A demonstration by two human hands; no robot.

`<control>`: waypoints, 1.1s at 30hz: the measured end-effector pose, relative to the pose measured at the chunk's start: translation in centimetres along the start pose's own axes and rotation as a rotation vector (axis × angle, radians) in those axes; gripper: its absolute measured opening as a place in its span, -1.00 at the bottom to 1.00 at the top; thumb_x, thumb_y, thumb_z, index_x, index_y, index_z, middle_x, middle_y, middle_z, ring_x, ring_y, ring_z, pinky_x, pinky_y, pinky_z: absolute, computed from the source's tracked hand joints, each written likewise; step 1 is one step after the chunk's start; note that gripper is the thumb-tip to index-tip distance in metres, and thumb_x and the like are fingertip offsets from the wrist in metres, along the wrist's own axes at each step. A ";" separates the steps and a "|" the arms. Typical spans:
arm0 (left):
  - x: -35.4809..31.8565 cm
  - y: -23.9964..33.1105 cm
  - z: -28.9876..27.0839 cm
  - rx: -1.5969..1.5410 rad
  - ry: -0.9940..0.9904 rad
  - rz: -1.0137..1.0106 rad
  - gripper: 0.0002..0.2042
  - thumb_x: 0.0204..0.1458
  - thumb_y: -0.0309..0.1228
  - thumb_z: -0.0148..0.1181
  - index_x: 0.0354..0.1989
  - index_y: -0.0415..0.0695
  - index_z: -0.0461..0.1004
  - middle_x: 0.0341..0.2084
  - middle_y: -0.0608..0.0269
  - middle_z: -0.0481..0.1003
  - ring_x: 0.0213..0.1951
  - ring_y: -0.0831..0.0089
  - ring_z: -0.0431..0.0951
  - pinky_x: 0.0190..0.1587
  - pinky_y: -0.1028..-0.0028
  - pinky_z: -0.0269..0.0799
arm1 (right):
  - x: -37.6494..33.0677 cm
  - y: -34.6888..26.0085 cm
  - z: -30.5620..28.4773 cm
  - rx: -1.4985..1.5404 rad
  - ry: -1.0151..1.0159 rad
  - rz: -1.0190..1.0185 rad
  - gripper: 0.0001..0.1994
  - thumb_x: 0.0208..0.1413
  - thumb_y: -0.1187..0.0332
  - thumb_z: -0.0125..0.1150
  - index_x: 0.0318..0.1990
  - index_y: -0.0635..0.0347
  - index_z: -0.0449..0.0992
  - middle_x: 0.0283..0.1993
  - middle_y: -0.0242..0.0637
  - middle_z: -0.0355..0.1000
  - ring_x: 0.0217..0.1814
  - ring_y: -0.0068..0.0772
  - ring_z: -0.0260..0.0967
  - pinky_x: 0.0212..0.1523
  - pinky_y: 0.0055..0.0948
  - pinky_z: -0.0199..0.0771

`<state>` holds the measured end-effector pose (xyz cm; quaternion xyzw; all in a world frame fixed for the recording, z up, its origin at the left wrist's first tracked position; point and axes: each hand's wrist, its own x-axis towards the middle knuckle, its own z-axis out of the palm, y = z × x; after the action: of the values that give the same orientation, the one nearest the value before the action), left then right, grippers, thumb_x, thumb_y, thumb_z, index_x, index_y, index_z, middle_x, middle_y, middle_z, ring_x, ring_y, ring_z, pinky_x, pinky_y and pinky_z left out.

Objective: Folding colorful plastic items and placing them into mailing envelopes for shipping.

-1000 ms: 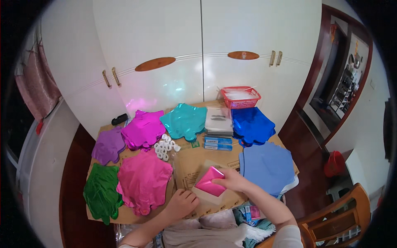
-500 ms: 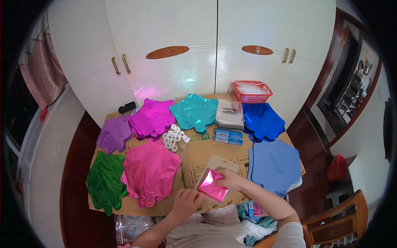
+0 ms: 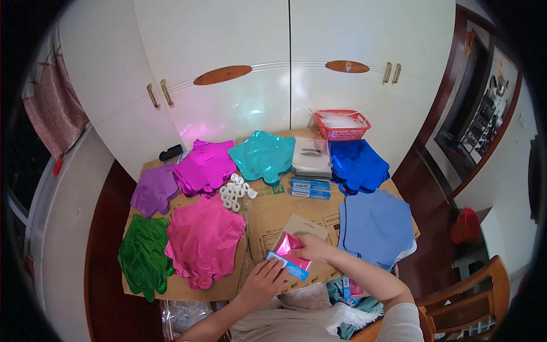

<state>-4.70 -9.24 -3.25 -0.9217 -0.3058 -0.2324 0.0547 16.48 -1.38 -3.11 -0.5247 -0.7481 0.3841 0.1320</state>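
Glossy pink foil [image 3: 289,243] (mirror-bright), matt brown cardboard [image 3: 265,214]

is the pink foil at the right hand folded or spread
Folded: the pink foil is a small, straight-edged packet at the right hand, much smaller than the spread pink shape.

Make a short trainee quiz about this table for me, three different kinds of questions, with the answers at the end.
1. True or false: the person's left hand touches the narrow blue strip at the near edge of the folded shiny pink foil.

2. Multiple choice: where does the red plastic basket stand on the brown cardboard-covered table?
A) At the front left corner
B) At the back, right of the middle
C) At the front, right of the middle

3. Fill in the colour: the wrinkled foil shapes at the table's front left corner are ____.

Key: 1. True. 2. B. 3. Green.
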 end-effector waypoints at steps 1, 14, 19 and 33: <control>0.2 0.0 -0.2 -0.002 -0.032 0.001 -0.66 -0.10 -0.22 0.20 -0.17 -0.13 0.45 -0.15 0.13 0.41 -0.01 0.23 0.39 0.05 0.23 0.29 | 0.0 -0.3 -0.4 -0.058 -0.027 -0.006 -0.61 -0.09 0.13 0.25 -0.20 0.27 0.48 -0.27 0.03 0.46 -0.17 0.05 0.40 -0.14 -0.20 0.38; 1.5 -1.1 -1.0 -0.045 -0.109 0.134 -0.67 -0.10 -0.33 0.08 -0.09 -0.01 0.42 -0.14 0.06 0.37 -0.05 0.17 0.40 0.05 0.25 0.31 | -0.1 3.2 -2.1 -0.664 0.106 -0.608 -0.52 0.17 0.13 -0.09 0.26 -0.13 0.15 0.32 -0.53 0.08 0.43 -0.25 -0.22 0.32 -0.13 -0.10; 2.5 -1.9 -0.7 0.071 -0.196 0.225 -0.68 -0.10 -0.37 0.04 -0.12 -0.13 0.42 -0.22 0.11 0.41 -0.14 0.24 0.44 -0.02 0.30 0.36 | -0.3 3.0 -2.1 -0.741 0.102 -0.616 -0.53 0.19 0.10 -0.14 0.26 -0.14 0.14 0.36 -0.53 0.00 0.46 -0.26 -0.33 0.35 -0.11 -0.18; 1.9 0.8 -0.1 0.204 -0.260 0.278 -0.75 -0.19 -0.37 0.06 -0.33 -0.21 0.45 -0.50 0.14 0.46 -0.50 0.36 0.46 -0.42 0.50 0.40 | 4.8 1.9 -1.9 -0.457 0.101 -0.668 -0.67 0.11 0.21 0.00 0.03 -0.01 0.41 0.18 -0.39 0.26 0.25 -0.16 0.11 0.19 -0.17 0.14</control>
<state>-2.93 -8.88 -2.26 -0.9669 -0.2022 -0.0696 0.1391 16.94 3.98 -4.18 -0.2870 -0.9361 0.1174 0.1661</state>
